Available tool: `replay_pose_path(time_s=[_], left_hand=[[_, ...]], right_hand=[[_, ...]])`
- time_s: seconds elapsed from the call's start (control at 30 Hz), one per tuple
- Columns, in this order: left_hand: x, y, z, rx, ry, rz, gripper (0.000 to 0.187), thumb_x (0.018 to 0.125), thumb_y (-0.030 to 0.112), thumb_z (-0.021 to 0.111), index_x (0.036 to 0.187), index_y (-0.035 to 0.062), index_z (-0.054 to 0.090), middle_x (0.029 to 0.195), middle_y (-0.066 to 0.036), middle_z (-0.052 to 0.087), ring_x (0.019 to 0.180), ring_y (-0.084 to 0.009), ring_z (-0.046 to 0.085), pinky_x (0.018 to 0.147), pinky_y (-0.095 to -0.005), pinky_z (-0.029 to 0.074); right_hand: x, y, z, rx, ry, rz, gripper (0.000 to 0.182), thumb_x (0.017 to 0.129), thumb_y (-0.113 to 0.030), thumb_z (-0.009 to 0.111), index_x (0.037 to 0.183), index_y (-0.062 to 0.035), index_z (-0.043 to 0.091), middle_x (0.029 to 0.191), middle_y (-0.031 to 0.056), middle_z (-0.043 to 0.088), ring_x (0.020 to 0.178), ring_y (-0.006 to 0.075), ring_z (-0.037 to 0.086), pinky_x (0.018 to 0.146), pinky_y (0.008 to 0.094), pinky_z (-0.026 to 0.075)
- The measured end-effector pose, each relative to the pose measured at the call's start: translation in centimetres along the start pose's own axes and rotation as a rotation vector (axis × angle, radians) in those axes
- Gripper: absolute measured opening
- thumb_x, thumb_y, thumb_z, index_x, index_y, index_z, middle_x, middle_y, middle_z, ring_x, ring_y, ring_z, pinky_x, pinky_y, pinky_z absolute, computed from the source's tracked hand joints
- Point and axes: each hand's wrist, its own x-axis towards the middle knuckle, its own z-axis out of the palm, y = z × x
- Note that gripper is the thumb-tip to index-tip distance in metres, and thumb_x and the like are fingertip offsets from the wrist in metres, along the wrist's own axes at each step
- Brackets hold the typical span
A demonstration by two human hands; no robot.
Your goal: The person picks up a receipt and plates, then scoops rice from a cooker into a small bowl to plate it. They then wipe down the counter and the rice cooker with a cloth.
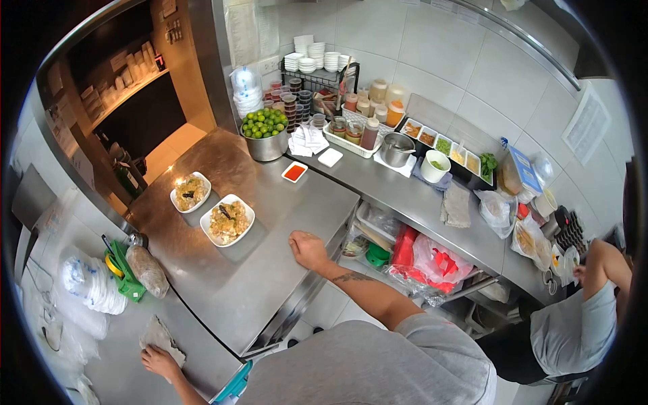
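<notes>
My left hand (160, 362) is on the near edge of a greyish cloth (162, 335), its fingers pressed on it against the steel counter at lower left. Farther right, my right hand (309, 250) rests closed on the steel counter (270, 270), with nothing seen in it. Ahead of that hand stand two white bowls of food topped with dark dried chilies, the nearer bowl (227, 221) and the farther bowl (191, 192). A small white dish of red sauce (294, 172) sits beyond them.
A metal pot of limes (264, 133) stands at the back, beside stacked sauce cups. Condiment jars and a tray of toppings (442, 147) line the back counter. A green holder (127, 273) and a wrapped bundle (148, 271) are at left. Another person (574, 324) works at right.
</notes>
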Motion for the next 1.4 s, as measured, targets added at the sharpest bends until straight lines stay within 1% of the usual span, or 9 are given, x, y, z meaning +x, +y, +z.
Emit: replay_pose_path(time_s=[0.3,0.53,0.7,0.8,1.03,1.13,1.17,1.23,1.4], left_hand=[[0.0,-1.2,2.5,-0.197,0.025,0.033,0.015,0.087,0.013,0.052,0.096,0.0019,0.056,0.093,-0.017,0.052,0.086,-0.0347,0.052,0.072,-0.0441,0.043],[0.3,-0.8,1.8,-0.301,0.077,0.059,0.014,0.086,0.008,0.051,0.096,-0.0012,0.055,0.090,-0.020,0.050,0.084,-0.0381,0.051,0.073,-0.0454,0.042],[0.4,-0.2,0.5,-0.295,-0.033,-0.002,0.016,0.086,0.006,0.051,0.098,-0.0032,0.055,0.094,-0.020,0.051,0.089,-0.0379,0.051,0.076,-0.0444,0.043],[0.3,-0.3,1.0,-0.307,0.011,0.017,0.018,0.086,0.006,0.050,0.100,-0.0037,0.055,0.094,-0.020,0.051,0.088,-0.0378,0.051,0.076,-0.0445,0.043],[0.8,0.3,-0.1,-0.190,-0.145,-0.034,0.021,0.085,0.007,0.050,0.104,-0.0029,0.056,0.100,-0.020,0.053,0.093,-0.0376,0.052,0.077,-0.0453,0.043],[0.8,6.8,-5.6,-0.192,0.062,-0.087,0.025,0.083,0.007,0.052,0.107,-0.0023,0.056,0.105,-0.021,0.053,0.098,-0.0377,0.052,0.079,-0.0453,0.044],[0.7,8.5,-6.0,-0.304,0.139,-0.011,0.029,0.080,0.002,0.055,0.109,-0.0015,0.056,0.109,-0.020,0.053,0.101,-0.0356,0.053,0.080,-0.0441,0.044],[0.0,14.7,-8.6,-0.613,0.100,-0.019,0.030,0.078,-0.003,0.056,0.107,-0.0009,0.056,0.106,-0.018,0.053,0.097,-0.0326,0.053,0.082,-0.0415,0.044],[-1.1,33.2,-17.4,-0.994,-0.113,0.256,0.019,0.079,-0.004,0.054,0.097,-0.0005,0.057,0.096,-0.016,0.054,0.089,-0.0307,0.054,0.082,-0.0378,0.044]], right_hand=[[0.2,-0.5,-0.7,-0.034,-0.045,-0.004,0.023,0.087,-0.025,0.053,0.075,-0.0058,0.057,0.079,0.0132,0.060,0.076,0.0324,0.060,0.069,0.0424,0.048],[0.1,-0.5,-0.4,0.010,-0.022,0.049,0.014,0.085,-0.018,0.052,0.080,-0.0060,0.057,0.079,0.0128,0.060,0.076,0.0323,0.060,0.068,0.0425,0.048],[-0.1,0.1,0.5,0.056,0.095,0.122,0.009,0.080,-0.011,0.053,0.088,-0.0089,0.057,0.078,0.0116,0.061,0.075,0.0319,0.060,0.066,0.0428,0.048],[0.4,-0.5,0.1,-0.008,0.027,0.267,0.008,0.081,-0.009,0.053,0.088,-0.0106,0.057,0.077,0.0103,0.062,0.073,0.0312,0.061,0.064,0.0419,0.048],[1.8,2.7,0.1,0.287,0.052,0.383,0.011,0.086,-0.018,0.055,0.085,-0.0070,0.057,0.069,0.0136,0.061,0.061,0.0325,0.059,0.057,0.0404,0.047],[4.2,5.3,-1.3,0.434,-0.017,0.428,0.015,0.087,-0.020,0.057,0.085,-0.0056,0.058,0.069,0.0144,0.061,0.061,0.0335,0.059,0.056,0.0408,0.046],[5.1,6.1,-2.1,0.417,-0.030,0.412,0.015,0.087,-0.020,0.056,0.085,-0.0054,0.058,0.069,0.0144,0.061,0.062,0.0337,0.060,0.056,0.0411,0.046],[6.2,8.2,-3.5,0.350,-0.011,0.349,0.016,0.087,-0.021,0.056,0.085,-0.0055,0.058,0.070,0.0142,0.061,0.063,0.0341,0.060,0.058,0.0419,0.047],[8.2,16.0,-6.0,0.096,0.052,0.241,0.014,0.087,-0.022,0.054,0.085,-0.0090,0.060,0.078,0.0116,0.064,0.071,0.0338,0.062,0.062,0.0434,0.049]])
